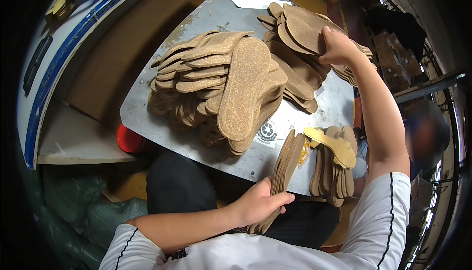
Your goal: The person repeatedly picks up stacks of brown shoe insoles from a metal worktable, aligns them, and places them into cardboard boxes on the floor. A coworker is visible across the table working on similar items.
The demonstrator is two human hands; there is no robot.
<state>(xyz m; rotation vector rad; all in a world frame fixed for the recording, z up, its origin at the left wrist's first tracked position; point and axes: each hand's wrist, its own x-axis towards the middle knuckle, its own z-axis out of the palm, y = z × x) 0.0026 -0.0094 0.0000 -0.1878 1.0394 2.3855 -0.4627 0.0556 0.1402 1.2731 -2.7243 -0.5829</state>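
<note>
My left hand (pixel 258 203) is closed round a slim bundle of brown, cork-like shoe insoles (pixel 285 164), held on edge at the table's near side. Reaching to the far right, my right hand (pixel 340 49) grips the edge of some insoles (pixel 307 28) on a spread pile; its fingertips are partly hidden. A large heap of speckled insoles (pixel 246 85) covers the middle of the table. More insoles (pixel 295 76) lie fanned between the heap and the right-hand pile. Near my right forearm, a yellow insole-shaped piece (pixel 337 147) rests across small upright bundles of insoles (pixel 322 171).
The grey metal table (pixel 147 93) bears a white sheet (pixel 255 2) at its far edge and a round black-and-white label (pixel 268 130). A blue-edged white bench (pixel 49 88) stands at left, with a red round object (pixel 129 138) below. Another person (pixel 427 132) is at the right.
</note>
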